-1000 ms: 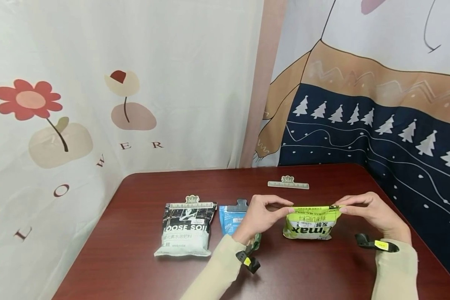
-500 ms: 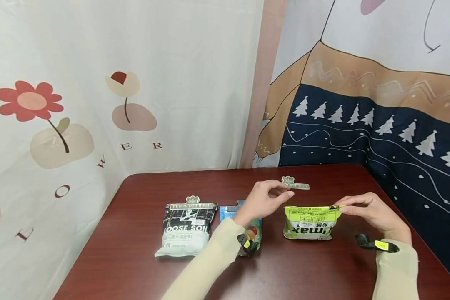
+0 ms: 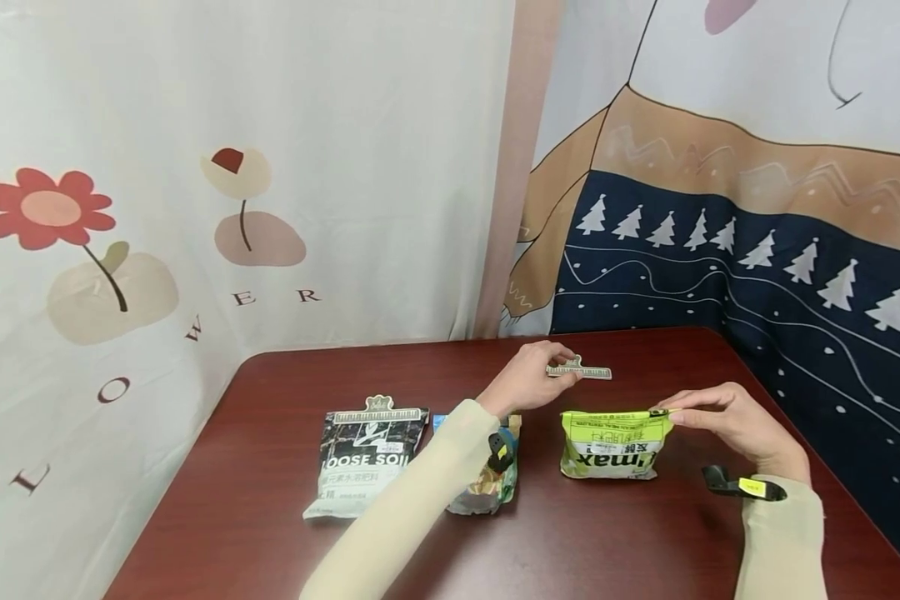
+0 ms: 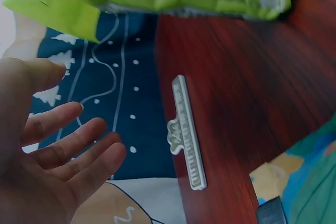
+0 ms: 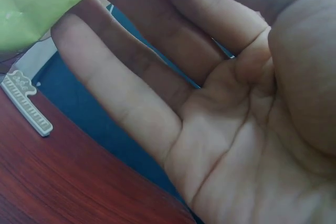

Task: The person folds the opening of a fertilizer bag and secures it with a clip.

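My left hand (image 3: 528,377) is stretched to the back of the table, at a pale ruler-like bag clip (image 3: 596,372) that lies flat. In the left wrist view its fingers are spread and loosely bent, holding nothing, and the clip (image 4: 187,135) shows apart from them. A lime-green fertilizer bag (image 3: 611,450) stands upright on the table with its top edge folded. My right hand (image 3: 738,425) pinches the bag's top right corner. In the right wrist view the green bag (image 5: 42,9) covers those fingertips.
On the left lies a black-and-white soil bag (image 3: 356,475) with a similar pale clip (image 3: 380,407) across its top. Beside it a blue and green bag (image 3: 487,496) is partly hidden by my left forearm. Printed curtains (image 3: 375,167) hang behind the dark red table (image 3: 562,550).
My left hand has let go of the green bag's top left corner and moved back to the clip. The right hand keeps its pinch on the bag.
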Available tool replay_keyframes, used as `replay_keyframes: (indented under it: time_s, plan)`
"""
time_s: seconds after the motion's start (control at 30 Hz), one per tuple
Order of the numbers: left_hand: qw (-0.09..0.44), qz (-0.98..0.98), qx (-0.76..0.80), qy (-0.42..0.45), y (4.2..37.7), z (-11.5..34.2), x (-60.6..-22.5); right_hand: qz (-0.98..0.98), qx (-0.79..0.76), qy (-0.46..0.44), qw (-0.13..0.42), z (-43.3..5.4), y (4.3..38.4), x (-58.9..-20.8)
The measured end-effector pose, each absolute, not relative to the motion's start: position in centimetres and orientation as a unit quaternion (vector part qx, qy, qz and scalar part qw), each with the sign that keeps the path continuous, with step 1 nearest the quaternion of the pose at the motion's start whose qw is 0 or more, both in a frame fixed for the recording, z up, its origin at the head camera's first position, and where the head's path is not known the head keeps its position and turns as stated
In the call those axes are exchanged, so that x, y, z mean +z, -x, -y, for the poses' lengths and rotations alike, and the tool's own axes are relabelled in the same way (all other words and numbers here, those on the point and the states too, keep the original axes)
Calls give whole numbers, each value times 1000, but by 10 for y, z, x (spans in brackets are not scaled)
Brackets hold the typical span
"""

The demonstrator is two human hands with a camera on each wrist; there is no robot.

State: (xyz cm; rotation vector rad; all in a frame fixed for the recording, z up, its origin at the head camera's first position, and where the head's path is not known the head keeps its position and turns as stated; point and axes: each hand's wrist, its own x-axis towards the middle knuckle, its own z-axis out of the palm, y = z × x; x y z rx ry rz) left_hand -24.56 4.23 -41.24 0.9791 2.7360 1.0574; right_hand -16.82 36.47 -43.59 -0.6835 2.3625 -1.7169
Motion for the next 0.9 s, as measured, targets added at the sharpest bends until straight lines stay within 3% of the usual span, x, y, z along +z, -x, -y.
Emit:
replay_keyframes:
  time_s: [0.9]
  plan:
    - [40,-952,44,-301,314,-80,-454,-756,-602,243,87,-363,170,-434]
